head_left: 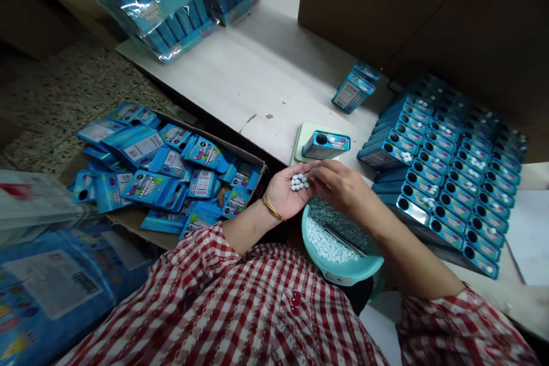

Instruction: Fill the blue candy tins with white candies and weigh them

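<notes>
My left hand (285, 191), palm up and cupped, holds a small heap of pale blue candies (299, 182). Over its fingertips, the fingers of my right hand (337, 183) are pinched together; whether a candy is between them is hidden. Just beyond both hands, a blue candy box (326, 144) with a round dark hole in its top stands on a pale green scale (300, 151). Below my right hand a turquoise tub (347, 277) holds many loose candies, and a thin dark rod (343, 240) lies on them.
Left of my hands, a cardboard carton (257, 174) is full of jumbled blue boxes. Rows of upright boxes (454, 183) fill the right side, some with candies on top. Another box (354, 88) stands further back. Wrapped stacks (171, 11) sit at the table's far left.
</notes>
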`<state>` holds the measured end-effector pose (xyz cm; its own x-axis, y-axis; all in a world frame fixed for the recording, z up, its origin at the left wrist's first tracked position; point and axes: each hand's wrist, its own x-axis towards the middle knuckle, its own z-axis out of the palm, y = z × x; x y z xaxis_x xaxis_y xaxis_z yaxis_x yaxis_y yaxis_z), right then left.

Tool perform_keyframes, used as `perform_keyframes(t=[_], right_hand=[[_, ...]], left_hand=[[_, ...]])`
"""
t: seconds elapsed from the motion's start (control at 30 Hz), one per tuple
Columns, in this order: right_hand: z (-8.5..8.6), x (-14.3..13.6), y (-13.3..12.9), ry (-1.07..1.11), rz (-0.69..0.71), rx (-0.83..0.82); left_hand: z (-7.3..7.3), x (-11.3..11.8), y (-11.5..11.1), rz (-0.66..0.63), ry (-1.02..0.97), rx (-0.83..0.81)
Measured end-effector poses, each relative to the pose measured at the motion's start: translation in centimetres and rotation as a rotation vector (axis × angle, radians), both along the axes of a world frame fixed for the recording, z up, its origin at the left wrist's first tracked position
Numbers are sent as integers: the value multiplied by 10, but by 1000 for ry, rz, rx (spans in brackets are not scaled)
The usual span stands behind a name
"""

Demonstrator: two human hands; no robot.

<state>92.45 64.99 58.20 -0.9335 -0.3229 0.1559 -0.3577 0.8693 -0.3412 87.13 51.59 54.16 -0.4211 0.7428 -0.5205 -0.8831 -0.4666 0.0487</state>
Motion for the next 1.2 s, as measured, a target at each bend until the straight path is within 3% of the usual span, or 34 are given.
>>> perform_keyframes(t=[0.17, 0.33, 0.5, 0.63, 0.77, 0.87, 0.97, 1.03, 1.1, 1.2], right_hand=[[19, -31, 22, 91, -152, 76], [17, -55, 33, 84, -174, 183], [19, -52, 36, 131, -228, 94], [15, -43, 42, 117, -297, 175], [7, -48, 38, 65, -254, 192], [11, -50, 28, 107, -225, 136], [17, -35, 10, 125, -219, 79], [12, -15, -8, 50, -133, 79], [-2, 7, -28, -58, -26, 141], [-28, 35, -49, -174, 0, 256]], left_hand=[[-2, -3, -5, 6, 55, 33], [-8, 0, -12, 7, 35, 14], [-13, 3, -20, 11, 20, 9], [-19, 5, -26, 13, 10, -19], [-23, 10, -29, 11, -8, -50], [-23, 13, -29, 1, -18, -54], [-24, 14, -30, 0, -26, -33], [-26, 17, -29, -4, -43, -24], [-29, 22, -27, -28, -76, -28], [-33, 35, -24, -82, -140, -49]])
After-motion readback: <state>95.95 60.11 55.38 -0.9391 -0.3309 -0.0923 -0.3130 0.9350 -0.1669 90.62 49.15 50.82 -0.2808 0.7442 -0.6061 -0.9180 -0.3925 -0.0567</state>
